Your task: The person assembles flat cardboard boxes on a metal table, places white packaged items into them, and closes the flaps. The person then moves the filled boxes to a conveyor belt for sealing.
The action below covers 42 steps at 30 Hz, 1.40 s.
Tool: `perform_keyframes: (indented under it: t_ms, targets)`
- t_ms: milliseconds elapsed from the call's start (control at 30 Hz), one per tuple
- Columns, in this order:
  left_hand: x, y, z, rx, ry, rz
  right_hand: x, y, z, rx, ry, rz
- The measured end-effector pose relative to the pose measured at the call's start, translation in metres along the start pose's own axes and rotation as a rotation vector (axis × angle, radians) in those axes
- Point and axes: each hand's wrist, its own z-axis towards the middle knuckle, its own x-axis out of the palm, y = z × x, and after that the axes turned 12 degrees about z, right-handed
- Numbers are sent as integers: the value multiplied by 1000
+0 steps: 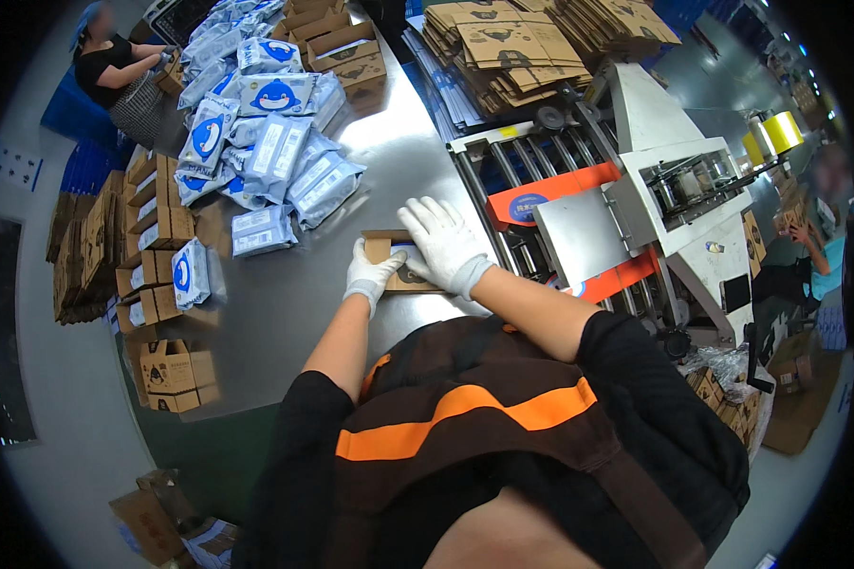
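A small brown cardboard carton (pixel 378 249) lies on the metal table (pixel 392 142) right in front of me. A bit of white and blue shows inside it, mostly covered by my hands. My left hand (pixel 370 275), in a white glove, grips the carton's left side with the thumb across its near edge. Over the carton's right part lies my gloved right hand (pixel 442 247), its fingers stretched out away from me and its thumb down by the near side.
Blue and white soft packs (pixel 273 156) are heaped at the far left. Filled cartons (pixel 157 218) line the left edge. To my right stands a roller conveyor with a sealing machine (pixel 669 180); flattened cartons (pixel 517 47) are stacked behind it. Two other people work farther off.
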Motion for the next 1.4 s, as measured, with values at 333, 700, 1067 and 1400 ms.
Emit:
perform_keyframes:
  t_ms: [333, 700, 1067, 1400]
  targets:
    - [81, -22, -51, 6, 573, -114, -45, -34, -144, 262, 362, 1]
    - [118, -53, -51, 233, 855, -36, -25, 4, -141, 451, 123, 65]
    - [-332, 233, -96, -32, -521, 350, 115, 109, -16, 512, 638, 424]
    - [-513, 540, -90, -486, -916, -935, 358, 367, 211, -313, 778, 599]
